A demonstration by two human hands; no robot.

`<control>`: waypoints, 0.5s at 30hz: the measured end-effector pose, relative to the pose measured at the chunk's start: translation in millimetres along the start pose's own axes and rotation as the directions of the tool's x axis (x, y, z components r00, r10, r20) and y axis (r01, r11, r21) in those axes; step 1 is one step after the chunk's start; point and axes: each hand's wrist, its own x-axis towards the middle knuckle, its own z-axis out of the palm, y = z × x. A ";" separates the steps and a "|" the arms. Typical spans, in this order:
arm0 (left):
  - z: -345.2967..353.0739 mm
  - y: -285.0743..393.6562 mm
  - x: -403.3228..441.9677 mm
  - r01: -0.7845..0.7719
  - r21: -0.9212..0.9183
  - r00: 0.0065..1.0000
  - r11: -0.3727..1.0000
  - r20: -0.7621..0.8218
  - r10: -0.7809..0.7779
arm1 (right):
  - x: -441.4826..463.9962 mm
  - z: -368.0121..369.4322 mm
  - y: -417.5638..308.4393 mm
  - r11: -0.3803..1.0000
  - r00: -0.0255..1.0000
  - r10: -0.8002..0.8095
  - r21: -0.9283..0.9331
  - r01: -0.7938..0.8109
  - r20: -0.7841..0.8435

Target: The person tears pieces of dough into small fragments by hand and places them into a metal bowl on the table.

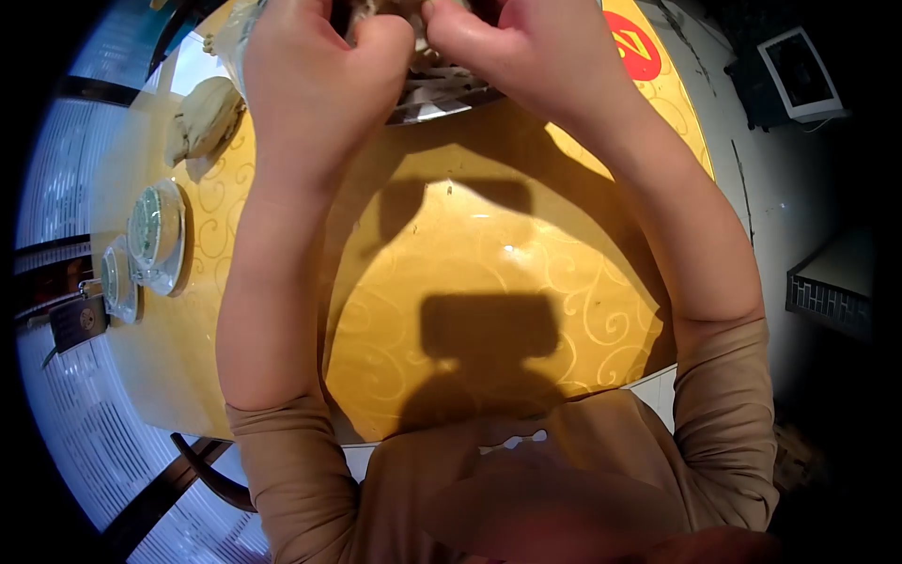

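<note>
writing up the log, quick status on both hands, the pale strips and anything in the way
Left hand and right hand at the shiny-rimmed dish, grip unclear. Pale strips showing in dish. Hands partly block the view.

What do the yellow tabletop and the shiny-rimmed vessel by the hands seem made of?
The tabletop: perhaps plastic film or laminate, fairly glossy, with sharp glints and pale swirls. The vessel: possibly polished metal, its grey rim gleaming; most is hidden.
</note>
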 end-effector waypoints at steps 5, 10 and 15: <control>0.3 -26.5 2.6 -0.184 -0.043 0.980 0.982 -0.088 0.179 | 4.8 -3.1 -0.3 0.991 0.997 0.078 0.109 -0.079 0.015; -6.2 -17.1 1.3 -0.040 0.001 0.999 0.999 0.025 0.040 | 6.8 1.1 22.4 0.983 0.999 -0.043 0.181 0.042 0.004; -11.1 -13.8 2.8 -0.008 -0.021 0.999 1.000 0.044 0.009 | 0.8 5.5 5.9 0.984 0.998 0.009 0.175 0.001 -0.055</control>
